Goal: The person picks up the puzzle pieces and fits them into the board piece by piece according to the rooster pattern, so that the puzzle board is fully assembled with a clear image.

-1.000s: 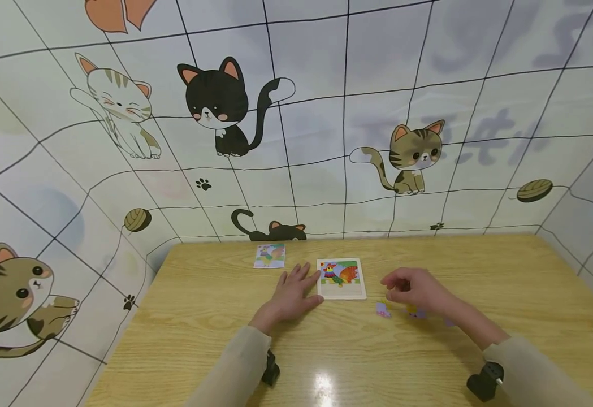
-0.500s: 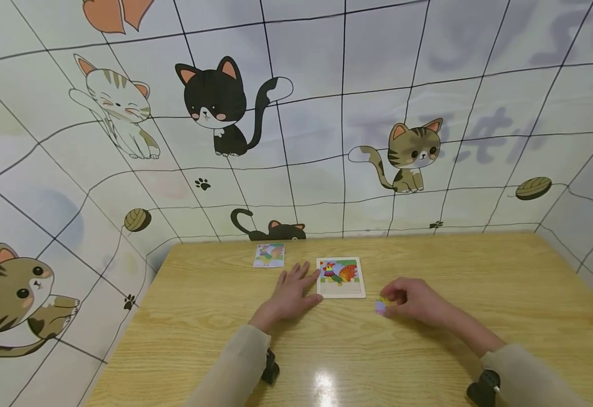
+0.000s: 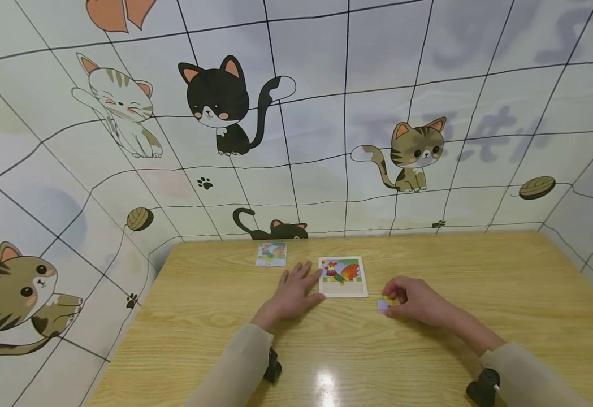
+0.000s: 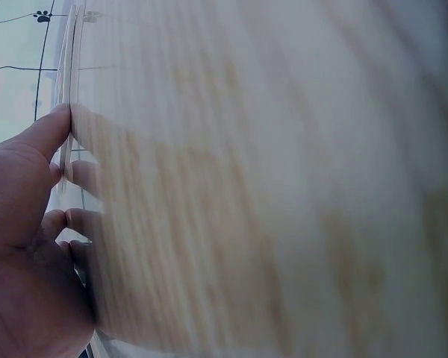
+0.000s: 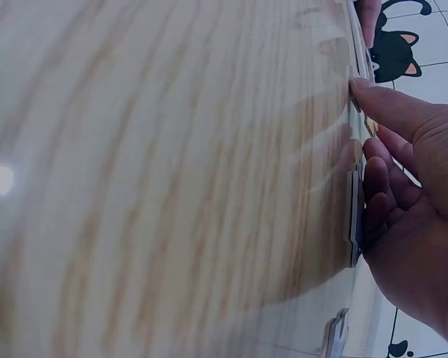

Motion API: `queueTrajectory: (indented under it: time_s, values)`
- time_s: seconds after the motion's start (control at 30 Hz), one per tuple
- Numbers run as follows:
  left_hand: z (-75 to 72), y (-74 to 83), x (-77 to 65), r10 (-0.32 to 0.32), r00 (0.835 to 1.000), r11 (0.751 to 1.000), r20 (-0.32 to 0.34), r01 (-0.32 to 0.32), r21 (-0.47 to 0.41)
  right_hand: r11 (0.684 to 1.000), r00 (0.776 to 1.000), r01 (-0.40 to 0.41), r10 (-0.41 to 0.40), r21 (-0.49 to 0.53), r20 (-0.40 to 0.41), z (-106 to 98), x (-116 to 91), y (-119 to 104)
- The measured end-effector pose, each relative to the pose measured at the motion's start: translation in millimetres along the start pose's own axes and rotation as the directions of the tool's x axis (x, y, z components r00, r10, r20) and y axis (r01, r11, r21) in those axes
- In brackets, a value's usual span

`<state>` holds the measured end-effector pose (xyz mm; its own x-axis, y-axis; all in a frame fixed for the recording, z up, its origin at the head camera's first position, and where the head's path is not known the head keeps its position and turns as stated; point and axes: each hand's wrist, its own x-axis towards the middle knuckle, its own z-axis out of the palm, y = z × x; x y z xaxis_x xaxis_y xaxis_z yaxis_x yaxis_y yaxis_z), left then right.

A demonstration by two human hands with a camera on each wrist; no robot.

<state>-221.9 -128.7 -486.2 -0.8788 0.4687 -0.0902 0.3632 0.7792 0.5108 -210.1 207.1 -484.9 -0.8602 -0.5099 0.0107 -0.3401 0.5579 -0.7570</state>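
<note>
R hand (image 3: 412, 301): thumb + fingertips pinch loose pc (image 3: 382, 306), on tabletop (image 3: 377, 362) R of puzzle tray (image 3: 343, 290).
L hand (image 3: 292, 294): fingers apart, touching tray's L edge.
Tray: filled above; bare below, prob. left to do.
Other pcs (image 5: 354, 220): unplaced, nr R hand.

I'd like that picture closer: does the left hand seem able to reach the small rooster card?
Probably yes: nothing visible lies between the left hand and the rooster card, which sits close by.
</note>
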Motion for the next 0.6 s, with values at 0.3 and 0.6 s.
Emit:
queueTrajectory:
  time_s: [0.3, 0.6]
  values:
    - [0.9, -0.6, -0.3, -0.001, 1.000, 1.000, 0.004, 0.001, 0.004, 1.000, 0.999, 0.001, -0.002, 0.022, 0.035, -6.7, 6.6, -1.4]
    - [1.5, -1.0, -0.2, 0.006, 1.000, 1.000, -0.003, -0.006, 0.013, 0.998, 0.999, 0.005, -0.007, 0.064, 0.031, -5.8, 15.8, -14.4]
